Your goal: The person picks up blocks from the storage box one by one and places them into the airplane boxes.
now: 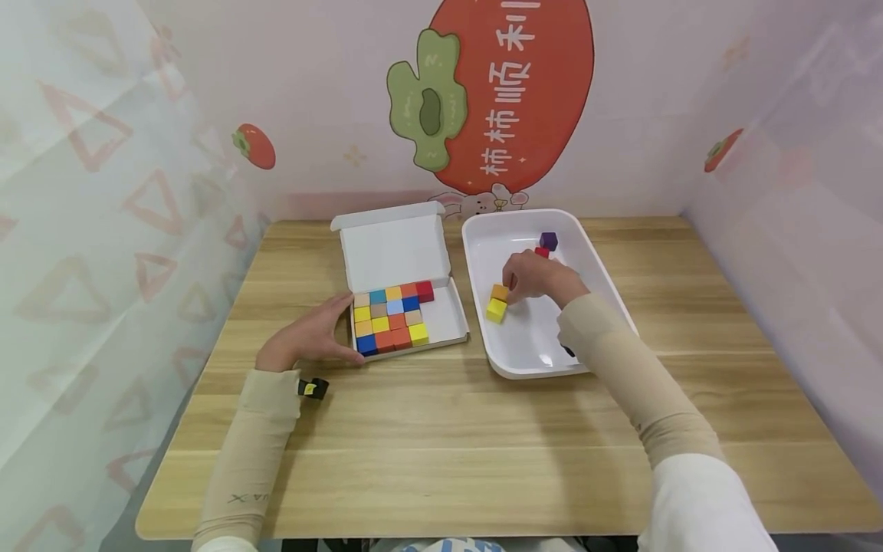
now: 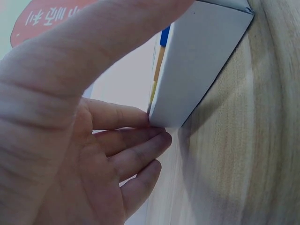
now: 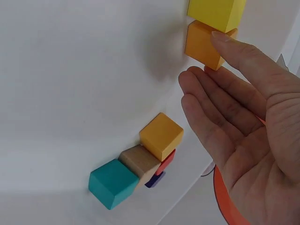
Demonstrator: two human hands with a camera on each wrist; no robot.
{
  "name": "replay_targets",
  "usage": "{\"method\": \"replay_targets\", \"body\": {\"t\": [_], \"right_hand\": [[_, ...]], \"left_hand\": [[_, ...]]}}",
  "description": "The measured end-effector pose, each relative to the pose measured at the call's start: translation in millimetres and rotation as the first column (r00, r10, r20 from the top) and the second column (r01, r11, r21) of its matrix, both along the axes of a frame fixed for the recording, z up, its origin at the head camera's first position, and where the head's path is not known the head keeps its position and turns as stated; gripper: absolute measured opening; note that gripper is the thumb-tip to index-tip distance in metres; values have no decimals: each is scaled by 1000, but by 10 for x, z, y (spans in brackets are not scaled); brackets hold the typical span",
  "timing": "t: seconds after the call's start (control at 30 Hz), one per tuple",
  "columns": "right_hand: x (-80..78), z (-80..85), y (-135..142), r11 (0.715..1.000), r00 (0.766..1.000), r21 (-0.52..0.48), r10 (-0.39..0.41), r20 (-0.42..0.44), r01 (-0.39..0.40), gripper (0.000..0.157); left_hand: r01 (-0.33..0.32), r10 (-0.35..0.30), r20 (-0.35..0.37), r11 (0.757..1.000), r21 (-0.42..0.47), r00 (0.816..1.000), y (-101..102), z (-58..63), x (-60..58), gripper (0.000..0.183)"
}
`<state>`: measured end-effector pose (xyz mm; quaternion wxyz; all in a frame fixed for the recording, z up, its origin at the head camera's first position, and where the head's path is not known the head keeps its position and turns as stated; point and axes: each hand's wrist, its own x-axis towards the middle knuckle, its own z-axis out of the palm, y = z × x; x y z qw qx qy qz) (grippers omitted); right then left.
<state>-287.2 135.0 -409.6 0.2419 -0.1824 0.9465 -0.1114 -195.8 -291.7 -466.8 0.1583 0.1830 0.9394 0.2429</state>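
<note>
My left hand (image 1: 306, 333) grips the left side of a shallow white box (image 1: 451, 316), its thumb by the near corner and its fingers by the far corner. In the left wrist view, the fingertips touch the box's side wall (image 2: 197, 61). Rows of coloured cubes (image 1: 395, 307) fill the box's left part. Over a white tray (image 1: 531, 349), my right hand (image 1: 534, 274) pinches an orange cube (image 3: 202, 44) between thumb and fingers. That cube touches a yellow cube (image 1: 496, 310). The right wrist view also shows a teal cube (image 3: 112, 183), a brown cube (image 3: 138, 159) and another orange cube (image 3: 161, 136).
The box's lid (image 1: 396, 249) stands raised at the back. A purple cube (image 1: 548, 241) and a red cube (image 1: 542, 251) lie at the tray's far end. Box and tray stand side by side on a wooden table (image 1: 428, 452), with printed wall sheets (image 1: 331, 92) behind.
</note>
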Motion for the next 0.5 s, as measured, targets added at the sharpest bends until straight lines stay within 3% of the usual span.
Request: {"method": "replay_targets", "body": {"t": [0.33,0.5], "right_hand": [[-70,-46,138,995,999,-103,-2,-39,-2,29],[-108,30,215,989,995,-143,22,-92,-35,28]], "left_hand": [[-14,14,0,1000,-13,1000,84,14,33,132],[-29,29,8,1000,5,1000,124,32,62,131]]}}
